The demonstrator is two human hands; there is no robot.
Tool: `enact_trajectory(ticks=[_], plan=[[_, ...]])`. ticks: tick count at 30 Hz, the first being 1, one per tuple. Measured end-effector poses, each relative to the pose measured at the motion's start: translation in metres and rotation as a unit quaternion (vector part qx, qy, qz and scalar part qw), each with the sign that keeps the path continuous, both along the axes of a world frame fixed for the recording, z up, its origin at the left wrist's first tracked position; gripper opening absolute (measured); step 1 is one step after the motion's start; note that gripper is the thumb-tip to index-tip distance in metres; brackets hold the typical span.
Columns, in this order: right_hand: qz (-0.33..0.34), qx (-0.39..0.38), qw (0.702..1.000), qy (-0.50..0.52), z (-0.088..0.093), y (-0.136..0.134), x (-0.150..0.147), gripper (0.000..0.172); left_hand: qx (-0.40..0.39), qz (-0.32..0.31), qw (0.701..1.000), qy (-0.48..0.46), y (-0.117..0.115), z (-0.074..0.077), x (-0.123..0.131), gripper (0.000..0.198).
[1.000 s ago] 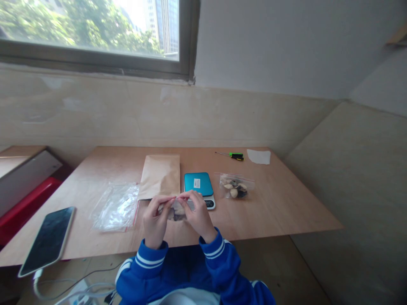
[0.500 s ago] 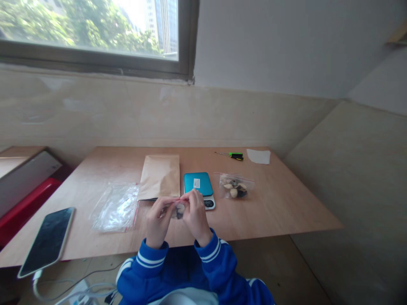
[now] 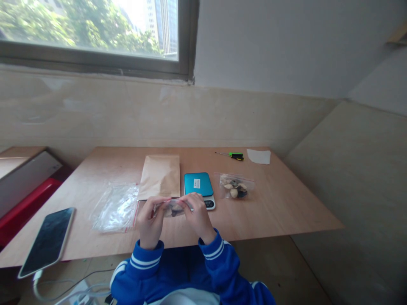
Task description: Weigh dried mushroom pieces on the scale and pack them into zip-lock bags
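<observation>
Between my hands, over the table's near edge, hangs a clear zip bag [image 3: 173, 209] with pale and dark pieces inside, perhaps shells or stones. My left hand [image 3: 151, 220] pinches its top edge at the left, and my right hand [image 3: 197, 215] pinches the same edge at the right. Just beyond my right fingers lies a kitchen scale [image 3: 197, 184] with a blue plate and a small white label; its front edge is partly covered by my hand. To the right of the scale rests a second filled zip bag [image 3: 234, 187].
A brown paper bag [image 3: 160, 176] lies behind my left hand. Clear plastic bags [image 3: 116, 207] lie left of it, and a phone [image 3: 47, 241] on a cable sits at the near left corner. Screwdrivers [image 3: 235, 156] and white paper [image 3: 259, 156] are at the back right.
My hands have moved apart along the bag's top edge, the left one to the left and the right one to the right. More of the bag now shows between them.
</observation>
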State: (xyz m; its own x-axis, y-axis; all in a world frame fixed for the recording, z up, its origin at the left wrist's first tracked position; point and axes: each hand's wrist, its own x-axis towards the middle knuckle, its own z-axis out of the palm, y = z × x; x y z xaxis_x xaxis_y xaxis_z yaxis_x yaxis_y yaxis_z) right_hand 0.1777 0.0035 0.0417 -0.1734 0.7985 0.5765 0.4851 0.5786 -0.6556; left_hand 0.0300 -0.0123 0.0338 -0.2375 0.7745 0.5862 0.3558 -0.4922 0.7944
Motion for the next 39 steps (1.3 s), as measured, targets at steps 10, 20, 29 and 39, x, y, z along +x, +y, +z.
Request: enact_trajectory(ticks=[10, 20, 29, 39], plan=[[-0.042, 0.035, 0.998, 0.014, -0.002, 0.0, 0.003, 0.02, -0.082, -0.047, 0.995, 0.026, 0.001, 0.002, -0.001, 0.012], [-0.054, 0.034, 0.997, -0.032, -0.004, -0.002, 0.003, 0.026, -0.073, -0.076, 0.992, 0.066, 0.0, 0.008, 0.006, 0.006], [-0.005, -0.002, 0.998, -0.056, -0.001, 0.001, 0.007, 0.016, -0.078, -0.047, 0.992, 0.089, 0.0, 0.006, 0.004, 0.012], [-0.002, -0.025, 0.998, -0.055, -0.012, 0.007, 0.018, 0.026, -0.081, -0.037, 0.989, 0.114, 0.0, 0.003, -0.003, 0.012]])
